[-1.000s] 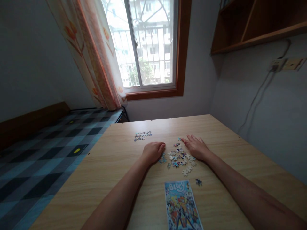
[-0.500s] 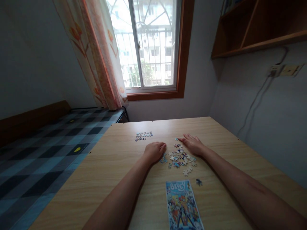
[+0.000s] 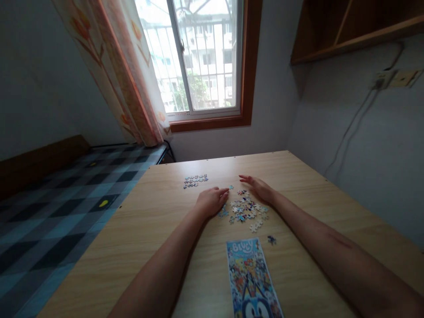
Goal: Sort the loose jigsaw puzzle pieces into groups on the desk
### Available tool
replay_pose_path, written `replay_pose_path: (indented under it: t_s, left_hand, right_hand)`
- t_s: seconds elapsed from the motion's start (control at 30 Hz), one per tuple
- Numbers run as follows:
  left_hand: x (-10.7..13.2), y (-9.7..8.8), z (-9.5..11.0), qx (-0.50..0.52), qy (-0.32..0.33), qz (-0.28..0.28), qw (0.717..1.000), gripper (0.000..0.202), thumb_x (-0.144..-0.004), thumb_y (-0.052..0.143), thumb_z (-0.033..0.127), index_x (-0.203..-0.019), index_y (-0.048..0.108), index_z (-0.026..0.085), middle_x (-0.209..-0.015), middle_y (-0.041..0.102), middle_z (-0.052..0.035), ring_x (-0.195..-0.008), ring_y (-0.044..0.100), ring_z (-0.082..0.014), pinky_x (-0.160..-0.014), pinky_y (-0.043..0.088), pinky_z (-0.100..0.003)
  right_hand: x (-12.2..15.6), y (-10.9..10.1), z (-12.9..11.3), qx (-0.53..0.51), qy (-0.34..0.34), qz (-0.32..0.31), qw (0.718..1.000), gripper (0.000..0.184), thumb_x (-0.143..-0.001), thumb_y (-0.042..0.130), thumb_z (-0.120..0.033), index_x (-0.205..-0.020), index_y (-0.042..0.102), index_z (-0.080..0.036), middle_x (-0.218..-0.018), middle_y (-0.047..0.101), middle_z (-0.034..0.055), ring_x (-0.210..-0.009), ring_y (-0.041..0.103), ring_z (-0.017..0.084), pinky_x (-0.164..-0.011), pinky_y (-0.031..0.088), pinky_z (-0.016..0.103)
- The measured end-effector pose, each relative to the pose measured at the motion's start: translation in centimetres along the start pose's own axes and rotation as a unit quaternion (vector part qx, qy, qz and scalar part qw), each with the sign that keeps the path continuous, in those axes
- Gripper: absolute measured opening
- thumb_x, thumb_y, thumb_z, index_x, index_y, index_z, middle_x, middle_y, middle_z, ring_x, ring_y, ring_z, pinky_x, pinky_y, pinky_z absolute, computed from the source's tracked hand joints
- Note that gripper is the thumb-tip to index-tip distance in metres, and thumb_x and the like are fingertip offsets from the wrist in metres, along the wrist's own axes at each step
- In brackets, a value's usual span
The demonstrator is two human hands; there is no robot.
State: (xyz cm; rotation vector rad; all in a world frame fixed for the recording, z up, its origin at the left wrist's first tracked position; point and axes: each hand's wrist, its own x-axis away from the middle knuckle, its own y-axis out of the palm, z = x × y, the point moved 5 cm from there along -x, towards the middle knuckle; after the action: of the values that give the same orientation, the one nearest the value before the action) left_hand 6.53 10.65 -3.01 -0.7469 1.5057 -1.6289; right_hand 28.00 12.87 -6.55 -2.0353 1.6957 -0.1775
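Both hands have advanced toward the far side of the table (image 3: pixel 149 229) since the earlier frames, and I see the left hand (image 3: pixel 211 201) uncurled from a loose fist. Left hand: palm down, fingers stretched out flat, nothing gripped, fingertips just beside a single loose piece (image 3: pixel 231 187). Right hand (image 3: pixel 259 188): palm down, fingers extended and open, nothing gripped, at the far right edge of the pile of puzzle pieces (image 3: pixel 247 210). The pile lies between the two hands. A joined cluster (image 3: pixel 195 180) lies far left of the hands. A printed picture sheet (image 3: pixel 251 278) lies at the near edge, with one dark piece (image 3: pixel 272 240) just beyond its far right corner.
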Motion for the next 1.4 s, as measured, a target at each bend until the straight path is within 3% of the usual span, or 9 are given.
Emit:
replay_pose_path:
  t_s: [0.27,0.53,0.7,0.87,1.03,1.13,1.23,1.3,1.4]
  left_hand:
    - [0.1,0.1,0.0,-0.025,0.012,-0.007,1.0,0.05,-0.097,0.025,0.052,-0.13,0.059,0.036,-0.102,0.064,-0.0062,-0.093,0.062,-0.0217,-0.081,0.043,-0.031]
    - [0.3,0.0,-0.1,-0.024,0.024,0.002,0.999,0.05,-0.098,0.025,0.053,-0.129,0.06,0.035,-0.101,0.065,-0.006,-0.091,0.062,-0.0209,-0.081,0.043,-0.031]
    - [0.4,-0.1,-0.1,-0.027,0.032,0.003,0.999,0.048,-0.098,0.026,0.052,-0.128,0.06,0.036,-0.101,0.065,-0.005,-0.091,0.063,-0.0199,-0.079,0.044,-0.029]
    - [0.3,0.0,-0.4,-0.017,0.032,0.01,0.999,0.048,-0.098,0.027,0.052,-0.127,0.061,0.036,-0.101,0.066,-0.0042,-0.09,0.063,-0.0195,-0.077,0.044,-0.029]
    - [0.2,0.0,-0.7,0.003,0.036,0.019,0.999,0.046,-0.097,0.03,0.05,-0.125,0.063,0.035,-0.103,0.067,-0.0039,-0.091,0.064,-0.0194,-0.079,0.044,-0.028]
    - [0.2,-0.1,-1.0,0.022,0.042,0.028,0.999,0.045,-0.097,0.032,0.049,-0.121,0.066,0.033,-0.104,0.068,-0.0043,-0.091,0.064,-0.0194,-0.08,0.045,-0.029]
    - [0.3,-0.1,-1.4,0.053,0.043,0.033,0.997,0.044,-0.096,0.034,0.049,-0.114,0.07,0.03,-0.105,0.07,-0.0046,-0.095,0.063,-0.0195,-0.083,0.045,-0.028]
    - [0.2,0.0,-1.6,0.064,0.041,0.036,0.996,0.044,-0.096,0.035,0.049,-0.11,0.071,0.029,-0.105,0.071,-0.0047,-0.097,0.062,-0.0195,-0.085,0.044,-0.028]
    - [0.1,0.0,-1.6,0.06,0.039,0.042,0.997,0.043,-0.096,0.035,0.047,-0.106,0.072,0.027,-0.104,0.072,-0.0048,-0.095,0.063,-0.0194,-0.082,0.045,-0.028]
  right_hand:
    - [0.7,-0.7,-1.1,-0.161,0.003,0.032,0.986,0.078,-0.088,0.031,-0.075,-0.125,0.061,-0.014,-0.122,0.064,0.0152,-0.121,0.055,0.024,-0.108,0.038,0.043]
    - [0.8,-1.6,-0.7,-0.117,0.015,0.058,0.991,0.073,-0.093,0.022,-0.067,-0.119,0.064,-0.013,-0.116,0.067,0.0112,-0.113,0.058,0.021,-0.103,0.037,0.036]
    - [1.0,-2.1,-0.2,-0.121,0.033,0.064,0.99,0.056,-0.084,0.049,-0.064,-0.1,0.07,-0.014,-0.093,0.07,0.0078,-0.089,0.06,0.017,-0.083,0.043,0.029]
    - [1.4,-2.3,1.0,-0.186,0.08,0.067,0.977,0.046,-0.077,0.061,-0.06,-0.075,0.062,-0.015,-0.066,0.057,0.0012,-0.062,0.05,0.009,-0.061,0.041,0.02]
    - [2.2,-3.3,0.8,-0.217,0.132,0.033,0.966,0.045,-0.074,0.067,-0.059,-0.076,0.054,-0.016,-0.065,0.052,-0.0013,-0.06,0.049,0.008,-0.061,0.045,0.019]
    - [3.3,-4.9,-1.0,-0.123,0.168,-0.074,0.975,0.042,-0.071,0.072,-0.053,-0.081,0.056,-0.016,-0.073,0.056,0.0003,-0.065,0.053,0.009,-0.066,0.047,0.022]
    - [5.2,-6.9,-3.4,0.115,0.188,-0.174,0.96,0.033,-0.068,0.074,-0.042,-0.083,0.065,-0.014,-0.08,0.064,0.0047,-0.068,0.056,0.012,-0.062,0.045,0.023]
    - [6.6,-8.0,-5.5,0.271,0.178,-0.171,0.931,0.024,-0.065,0.074,-0.033,-0.08,0.069,-0.014,-0.079,0.066,0.0064,-0.069,0.056,0.014,-0.061,0.042,0.023]
    - [8.9,-7.2,-8.7,0.291,0.121,-0.164,0.935,0.025,-0.073,0.065,-0.029,-0.094,0.073,-0.017,-0.091,0.07,0.0061,-0.078,0.061,0.015,-0.065,0.044,0.023]
